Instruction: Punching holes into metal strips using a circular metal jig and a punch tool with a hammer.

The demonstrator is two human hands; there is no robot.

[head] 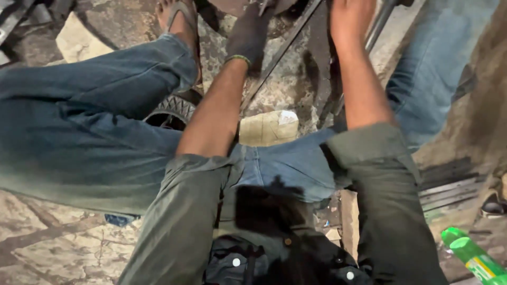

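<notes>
- Your grimy left hand (249, 32), top centre, rests on a long dark metal bar (280, 53); grip unclear.
- Your right hand (349, 18), upper right, touches dark metal parts (320, 58); fingers cut off.
- A green plastic bottle (475, 257) lies lower right.

1. A rough repair workshop, worked at floor level
2. Stained, cracked stone floor (63, 248)
3. Small treaded tyre (177, 108) lying there
4. Dark metal bars (280, 50) and scrap strips (449, 190) around

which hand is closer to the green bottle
Right. The right hand is at the top of the view on dark metal bars, on the same side as the green bottle at the lower right corner. The left hand is farther left, so farther away.
</notes>
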